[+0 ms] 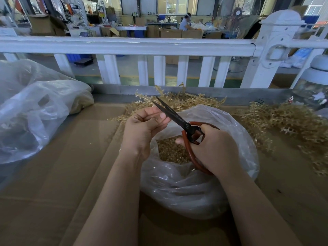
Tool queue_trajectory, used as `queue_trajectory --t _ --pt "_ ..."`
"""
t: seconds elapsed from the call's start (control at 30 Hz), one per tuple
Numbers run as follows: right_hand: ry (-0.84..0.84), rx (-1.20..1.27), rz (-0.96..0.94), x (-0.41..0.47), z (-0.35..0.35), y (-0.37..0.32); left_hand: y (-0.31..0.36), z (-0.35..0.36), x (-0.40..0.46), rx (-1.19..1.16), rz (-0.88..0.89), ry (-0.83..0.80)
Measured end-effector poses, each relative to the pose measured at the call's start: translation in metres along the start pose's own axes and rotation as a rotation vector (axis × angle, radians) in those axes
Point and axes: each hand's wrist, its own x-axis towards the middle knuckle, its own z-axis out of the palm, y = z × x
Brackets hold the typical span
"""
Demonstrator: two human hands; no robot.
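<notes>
My right hand (214, 148) grips the red handles of black-bladed scissors (174, 116), whose blades point up and left, slightly apart. My left hand (143, 125) is held beside the blades with fingers curled and thumb against them; whether it pinches a small piece I cannot tell. Both hands hover over an open clear plastic bag (204, 189) holding small golden cut pieces (172, 151). Golden plastic branch-like sprues (179, 100) lie behind the bag.
Cardboard (62, 183) covers the work table. More golden sprues (291, 125) are heaped at the right. Crumpled clear bags (35, 107) sit at the left. A white railing (142, 47) runs along the table's far edge. A person works far behind.
</notes>
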Motion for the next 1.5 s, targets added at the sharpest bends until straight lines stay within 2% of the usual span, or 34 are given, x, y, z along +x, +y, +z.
queue_trajectory --t 0.13,0.33,0.77,1.03,1.3,1.5 --pt "0.013 -0.018 0.003 0.0 -0.0013 -0.0006 -0.0003 0.0007 0.0006 0.05 -0.02 0.018" --pt "0.039 -0.051 -0.01 0.0003 -0.0035 -0.0033 0.0014 0.0026 -0.0033 0.101 -0.021 -0.103" --pt "0.033 0.015 -0.03 -0.001 -0.005 -0.0042 0.0013 0.0017 -0.0015 0.088 -0.023 -0.15" --pt "0.039 -0.001 -0.028 -0.0001 -0.0029 -0.0026 -0.0001 0.0018 0.0 0.069 0.0 -0.094" --pt "0.057 -0.03 -0.025 -0.001 -0.0064 -0.0052 -0.002 0.0029 -0.0011 0.314 0.148 -0.136" --pt "0.054 -0.029 -0.026 -0.0008 -0.0047 -0.004 -0.0017 0.0048 -0.0031 0.348 0.173 -0.157"
